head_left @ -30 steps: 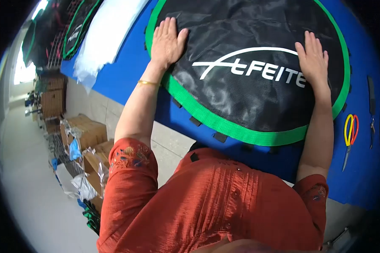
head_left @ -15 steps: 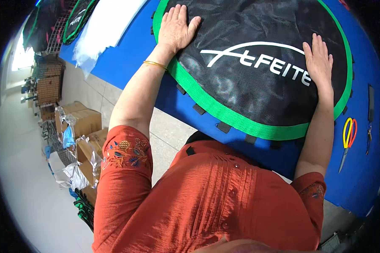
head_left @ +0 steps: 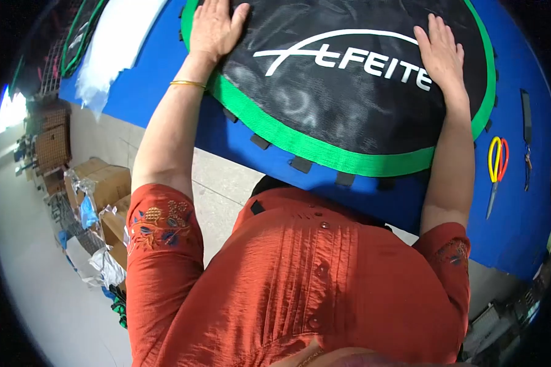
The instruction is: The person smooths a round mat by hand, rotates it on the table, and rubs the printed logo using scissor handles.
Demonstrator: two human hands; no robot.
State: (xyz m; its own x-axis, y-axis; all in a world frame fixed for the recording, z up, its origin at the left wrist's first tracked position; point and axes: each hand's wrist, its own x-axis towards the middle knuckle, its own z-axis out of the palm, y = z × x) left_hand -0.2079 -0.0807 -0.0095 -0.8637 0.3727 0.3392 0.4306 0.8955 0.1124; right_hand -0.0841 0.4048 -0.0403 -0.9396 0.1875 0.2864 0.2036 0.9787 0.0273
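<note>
A round black mesh trampoline mat [head_left: 343, 113] with a green border [head_left: 349, 163] and white "FEITE" lettering lies flat; its far edge runs out of view. My left hand [head_left: 215, 29] rests flat on its left side near the green border, thumb spread away from the fingers. On the right part of the mat, just beyond the end of the lettering, lies my right hand [head_left: 442, 58], flat with fingers extended. Black tabs [head_left: 300, 164] stick out along the near border.
The mat lies on a blue table [head_left: 147, 92]. Scissors [head_left: 494, 168] with yellow and red handles and a dark narrow tool [head_left: 526, 116] lie at right. White sheeting [head_left: 113, 46] is at upper left. Cardboard boxes [head_left: 107, 183] stand on the floor at left.
The whole view has shifted, so the mat, table and both hands appear higher and further left. Both hands stay flat on the mat in about the same places.
</note>
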